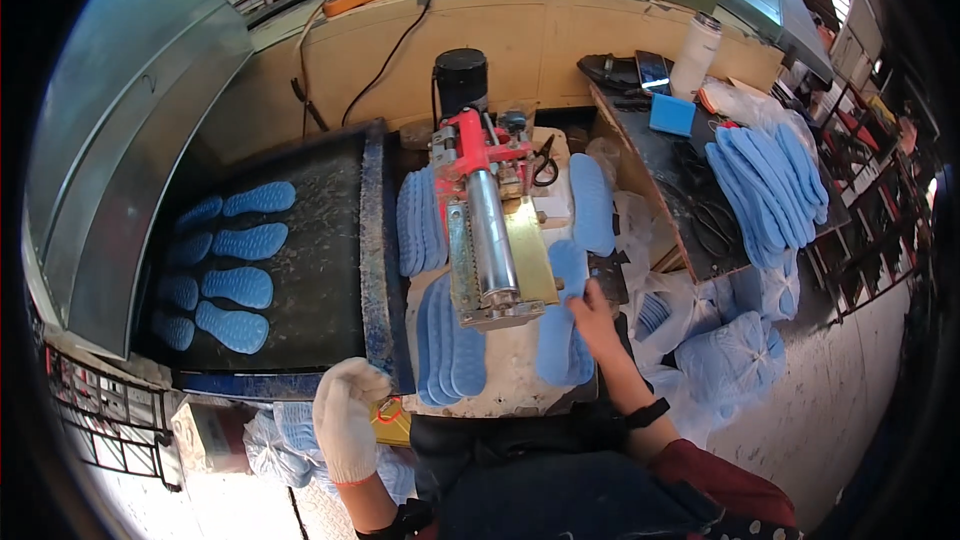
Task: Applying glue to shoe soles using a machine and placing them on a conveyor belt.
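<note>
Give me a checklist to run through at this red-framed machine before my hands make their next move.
1. Left hand apart from the machine: ok, off to its left.
2. Left hand gloved: ok, white glove.
3. Right hand gloved: not ok, bare.
4. Insoles on the dark surface at left unstacked: ok, laid out in rows.
5. Scissors away from the machine: not ok, right beside it.
6. Machine switched off: cannot tell.

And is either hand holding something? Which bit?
The gloved left hand looks empty. The right hand is at the lower right edge of a blue insole; grip can't be told.
</note>
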A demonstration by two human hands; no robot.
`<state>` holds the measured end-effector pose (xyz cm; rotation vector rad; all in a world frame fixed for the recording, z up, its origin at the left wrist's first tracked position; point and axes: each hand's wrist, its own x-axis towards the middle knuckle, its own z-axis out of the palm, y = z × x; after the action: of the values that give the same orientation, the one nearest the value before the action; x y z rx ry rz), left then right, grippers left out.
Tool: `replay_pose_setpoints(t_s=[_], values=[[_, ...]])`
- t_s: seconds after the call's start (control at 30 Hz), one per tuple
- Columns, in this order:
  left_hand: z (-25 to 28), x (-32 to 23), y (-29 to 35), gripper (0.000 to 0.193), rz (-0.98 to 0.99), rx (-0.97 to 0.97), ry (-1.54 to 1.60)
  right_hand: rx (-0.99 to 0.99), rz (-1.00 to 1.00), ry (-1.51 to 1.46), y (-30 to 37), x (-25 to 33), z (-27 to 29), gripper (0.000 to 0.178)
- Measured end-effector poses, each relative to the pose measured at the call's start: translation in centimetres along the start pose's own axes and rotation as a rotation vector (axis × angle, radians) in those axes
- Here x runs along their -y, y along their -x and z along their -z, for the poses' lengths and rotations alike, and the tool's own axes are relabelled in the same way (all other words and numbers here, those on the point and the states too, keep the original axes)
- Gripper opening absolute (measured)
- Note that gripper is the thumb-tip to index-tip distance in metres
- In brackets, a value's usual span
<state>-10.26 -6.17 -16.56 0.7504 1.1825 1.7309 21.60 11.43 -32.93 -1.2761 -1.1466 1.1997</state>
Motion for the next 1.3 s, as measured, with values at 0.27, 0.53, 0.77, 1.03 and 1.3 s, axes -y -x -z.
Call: replay_pose_setpoints(t_s=[0.27, 0.53, 0.77, 1.03, 1.3], values=[[-3.9, 0.5, -2.2, 0.049, -0.124, 0.111, 0.054, -0.142, 0.837, 0.562, -0.4, 10.5, -0.2, 0.046], [-13.5, 0.3, -7.8, 0.083, -0.306, 0.409, 0.061, -0.013, 0.995, 0.661, 0.3, 12.8, -2.3, 0.051], [-14.5, -0.6, -10.6, 0.079, 0.100, 0.354, 0.758, -0.221, 0.502, 0.206, 0.8, 5.3, -0.3, 0.014], [-9.6, 5.9, -12.3, 0.052, -0.264, 0.256, -0.376, 0.236, 0.336, 0.571, 2.5, 0.4, -2.8, 0.027], [-5.6, 5.3, -10.9, 0.049, 0.002, 0.385, -0.412, 0.367, 0.156, 0.686, 2.3, 1.5, -6.0, 0.022]])
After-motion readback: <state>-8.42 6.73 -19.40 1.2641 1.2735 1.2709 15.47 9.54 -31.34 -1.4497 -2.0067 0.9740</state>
